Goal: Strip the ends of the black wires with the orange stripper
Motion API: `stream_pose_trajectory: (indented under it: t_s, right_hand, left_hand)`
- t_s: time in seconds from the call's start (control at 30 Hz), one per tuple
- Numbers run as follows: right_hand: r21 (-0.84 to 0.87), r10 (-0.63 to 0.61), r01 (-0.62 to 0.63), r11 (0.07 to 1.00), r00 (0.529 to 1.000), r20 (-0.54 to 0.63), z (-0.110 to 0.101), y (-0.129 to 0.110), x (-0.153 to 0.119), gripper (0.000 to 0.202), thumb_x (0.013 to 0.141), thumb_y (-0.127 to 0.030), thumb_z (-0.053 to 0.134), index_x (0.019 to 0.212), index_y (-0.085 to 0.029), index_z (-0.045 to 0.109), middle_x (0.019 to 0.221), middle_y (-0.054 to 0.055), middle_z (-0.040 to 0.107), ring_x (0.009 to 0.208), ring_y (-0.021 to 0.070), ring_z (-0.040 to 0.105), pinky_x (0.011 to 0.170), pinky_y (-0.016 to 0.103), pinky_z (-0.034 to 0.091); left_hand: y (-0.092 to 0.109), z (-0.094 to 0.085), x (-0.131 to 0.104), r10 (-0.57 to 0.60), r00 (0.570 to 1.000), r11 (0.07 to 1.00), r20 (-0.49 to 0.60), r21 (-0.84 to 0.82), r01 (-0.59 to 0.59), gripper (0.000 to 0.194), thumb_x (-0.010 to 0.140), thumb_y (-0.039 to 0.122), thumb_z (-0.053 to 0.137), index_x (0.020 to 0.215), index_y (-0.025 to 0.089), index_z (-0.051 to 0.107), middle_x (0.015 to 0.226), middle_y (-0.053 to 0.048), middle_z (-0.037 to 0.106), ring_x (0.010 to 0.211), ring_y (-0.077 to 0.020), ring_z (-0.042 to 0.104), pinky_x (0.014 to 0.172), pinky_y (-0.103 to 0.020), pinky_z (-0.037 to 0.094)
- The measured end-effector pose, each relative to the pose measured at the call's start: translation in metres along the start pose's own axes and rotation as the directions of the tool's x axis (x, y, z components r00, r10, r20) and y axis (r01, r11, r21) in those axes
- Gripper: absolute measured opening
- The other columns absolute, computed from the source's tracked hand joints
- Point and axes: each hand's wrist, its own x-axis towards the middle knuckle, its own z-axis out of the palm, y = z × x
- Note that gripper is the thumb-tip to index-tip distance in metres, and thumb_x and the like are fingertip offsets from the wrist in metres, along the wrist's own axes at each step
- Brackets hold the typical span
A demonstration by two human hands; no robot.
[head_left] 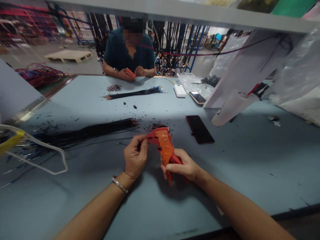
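My right hand [183, 165] is wrapped round the handles of an orange and red wire stripper [166, 146], its nose pointing left. At that nose, the closed thumb and forefinger of my left hand [136, 156] pinch what looks like a thin black wire, mostly hidden by the fingers. A thin wire with a blue tip [120, 143] shows just left of this hand. Beyond it lies a bundle of black wires [92, 132], with stripped ends toward the right and blue terminals at the left. Small dark scraps [156, 126] are heaped behind the stripper.
Across the table [240, 166] a person [130, 50] holds a red tool. Before them lie a second wire bundle [132, 93] and a scrap pile [113, 88]. Phones [200, 129], a white power bank [179, 90] and a tilted plastic cup [233, 108] stand rightward. A shelf [160, 15] crosses overhead.
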Motion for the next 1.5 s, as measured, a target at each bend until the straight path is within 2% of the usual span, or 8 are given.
stream_pose_trajectory:
  t_s: [0.3,0.6,0.73,0.87,1.07,1.2,1.33,1.5]
  right_hand:
    - [-0.067,-0.011,0.008,0.998,0.999,-0.052,0.003,0.007,0.001,0.026,0.079,-0.036,0.067,0.08,-0.014,0.055,0.06,0.001,0.06,0.044,0.0114,0.055,0.039,0.022,0.05]
    - [-0.139,0.014,-0.024,0.99,0.997,-0.074,0.001,0.007,0.002,0.02,0.08,-0.032,0.064,0.076,-0.015,0.053,0.056,0.0,0.059,0.043,0.0116,0.055,0.04,0.021,0.047]
    - [-0.128,0.026,-0.044,0.991,0.991,-0.134,0.006,0.009,0.004,0.02,0.079,-0.031,0.063,0.074,-0.016,0.051,0.051,-0.003,0.056,0.037,0.0098,0.05,0.034,0.019,0.042]
    - [-0.032,0.033,-0.04,0.999,0.978,-0.206,0.012,0.011,0.005,0.026,0.076,-0.035,0.066,0.071,-0.017,0.048,0.048,-0.006,0.05,0.035,0.0088,0.048,0.031,0.016,0.039]
    - [0.142,0.078,-0.056,0.988,0.984,-0.157,0.012,0.011,-0.001,0.032,0.072,-0.038,0.071,0.084,-0.015,0.052,0.063,0.0,0.06,0.048,0.0131,0.06,0.04,0.022,0.05]
    - [0.215,0.097,-0.063,0.975,0.983,-0.154,0.011,0.012,-0.003,0.032,0.072,-0.035,0.072,0.087,-0.014,0.054,0.066,0.002,0.063,0.05,0.0141,0.062,0.043,0.023,0.052]
    - [0.297,0.125,-0.084,0.951,0.984,-0.123,0.008,0.011,-0.003,0.03,0.072,-0.033,0.07,0.088,-0.013,0.054,0.064,0.002,0.062,0.049,0.0142,0.062,0.044,0.024,0.05]
    - [0.34,0.106,-0.051,0.939,0.984,-0.145,0.001,-0.003,-0.005,0.027,0.072,-0.032,0.066,0.089,-0.014,0.054,0.063,0.0,0.059,0.049,0.0139,0.059,0.047,0.025,0.047]
  left_hand:
    - [0.005,0.0,0.004,-0.021,1.0,1.0,0.016,0.011,0.021,0.016,0.086,0.026,0.055,0.08,0.016,0.065,0.067,0.002,0.062,0.059,-0.0095,0.054,0.059,-0.019,0.044]
    - [-0.001,0.0,0.004,-0.027,0.999,1.0,0.038,-0.012,0.027,0.014,0.086,0.026,0.054,0.082,0.016,0.064,0.067,0.002,0.062,0.06,-0.0095,0.054,0.06,-0.019,0.044]
    - [-0.002,0.0,0.006,-0.065,0.996,0.998,0.066,0.016,0.064,0.016,0.086,0.028,0.054,0.08,0.016,0.063,0.065,0.003,0.06,0.059,-0.01,0.052,0.058,-0.019,0.043]
    - [-0.001,-0.001,0.008,-0.058,0.995,0.996,0.085,0.065,0.053,0.017,0.085,0.028,0.053,0.079,0.016,0.062,0.064,0.003,0.058,0.057,-0.0098,0.05,0.056,-0.019,0.042]
    - [0.002,-0.001,0.008,0.028,0.993,0.989,0.114,0.14,-0.044,0.015,0.086,0.025,0.051,0.079,0.017,0.062,0.063,0.003,0.059,0.055,-0.0092,0.052,0.056,-0.018,0.042]
    - [0.004,0.0,0.006,0.036,0.992,0.987,0.124,0.151,-0.055,0.015,0.085,0.025,0.051,0.079,0.017,0.062,0.061,0.003,0.057,0.052,-0.0086,0.05,0.053,-0.018,0.04]
    - [0.003,0.001,0.007,0.007,0.995,0.988,0.102,0.152,-0.023,0.016,0.086,0.025,0.051,0.08,0.017,0.063,0.062,0.003,0.059,0.054,-0.009,0.05,0.054,-0.018,0.039]
    - [0.0,-0.002,0.013,-0.103,0.995,0.978,0.011,0.183,0.099,0.016,0.085,0.029,0.052,0.081,0.016,0.062,0.059,0.004,0.055,0.052,-0.01,0.046,0.053,-0.02,0.038]
